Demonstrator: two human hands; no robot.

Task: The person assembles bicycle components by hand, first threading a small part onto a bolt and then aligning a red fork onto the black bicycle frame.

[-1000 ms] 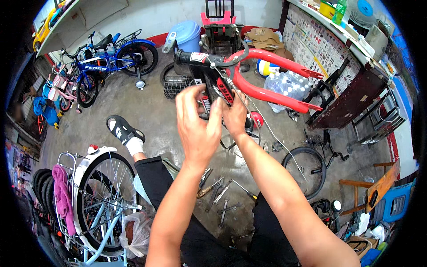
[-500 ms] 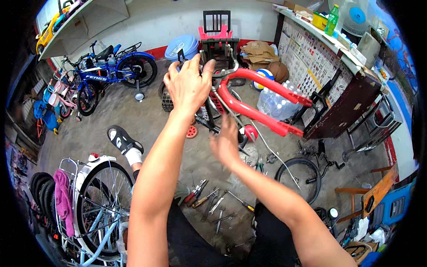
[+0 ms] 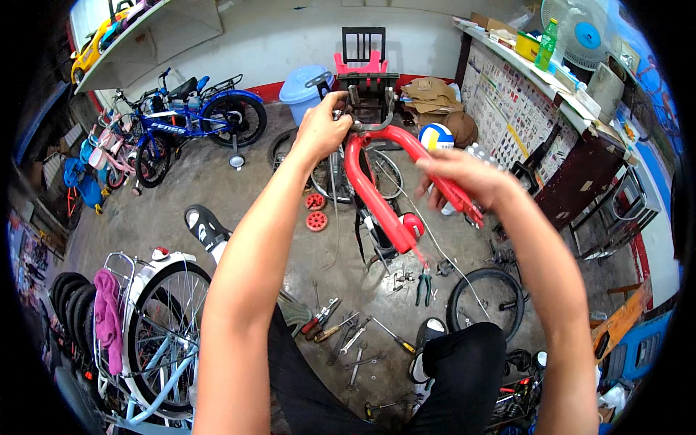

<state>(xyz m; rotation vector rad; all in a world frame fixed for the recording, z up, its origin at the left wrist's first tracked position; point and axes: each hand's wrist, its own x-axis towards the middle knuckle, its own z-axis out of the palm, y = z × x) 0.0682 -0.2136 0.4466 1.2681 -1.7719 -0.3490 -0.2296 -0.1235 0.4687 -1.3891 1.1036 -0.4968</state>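
Note:
A red bicycle front fork [image 3: 370,190] points toward me, its two legs apart, with bare metal parts at its crown. My left hand [image 3: 323,129] is closed at the left of the crown, its fingers wrapped round a dark metal part that they mostly hide. Over the fork's right leg is my right hand [image 3: 467,174], its fingers blurred; whether they grip the leg cannot be told. Beyond the fork's legs stands a bicycle wheel [image 3: 391,172]. A thin pale cable [image 3: 448,259] trails down to the right.
Wrenches [image 3: 355,335], a screwdriver [image 3: 395,335] and pliers [image 3: 423,287] lie on the floor. A loose wheel [image 3: 453,308] is at the right. A pale blue bicycle [image 3: 163,348] stands near left; a blue bicycle [image 3: 177,125] is farther back. Two red discs [image 3: 316,221] lie left of the fork.
The fork has turned so its legs point more toward me. My right hand has moved from below it to the right leg; my left hand has closed.

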